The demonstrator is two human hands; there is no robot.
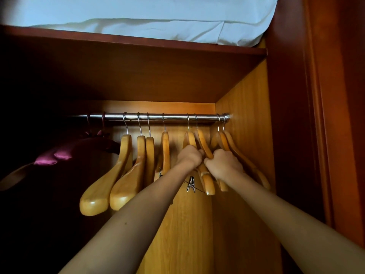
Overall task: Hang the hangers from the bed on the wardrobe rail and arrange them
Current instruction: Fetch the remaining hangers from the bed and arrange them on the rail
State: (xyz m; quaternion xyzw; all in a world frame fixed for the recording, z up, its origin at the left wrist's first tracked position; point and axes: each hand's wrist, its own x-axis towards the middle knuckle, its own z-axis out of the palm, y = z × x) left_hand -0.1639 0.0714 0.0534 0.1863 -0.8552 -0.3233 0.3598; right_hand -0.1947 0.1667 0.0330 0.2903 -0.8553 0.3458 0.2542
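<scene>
A chrome wardrobe rail [173,117] runs across the cupboard under a shelf. Several pale wooden hangers hang from it by metal hooks. Four hang left of centre, the leftmost one [110,175] swung towards me. A pair of wooden hangers [199,139] hangs right of centre; my left hand [190,155] is closed on the left one and my right hand [224,163] is closed on the right one. A metal clip [191,184] dangles below them. Two more hangers [233,143] hang against the right wall.
Purple satin padded hangers [59,155] hang at the dark left end of the rail. White bedding [158,20] lies on the shelf [138,42] above. The wardrobe's right side panel [246,125] stands close to my right hand.
</scene>
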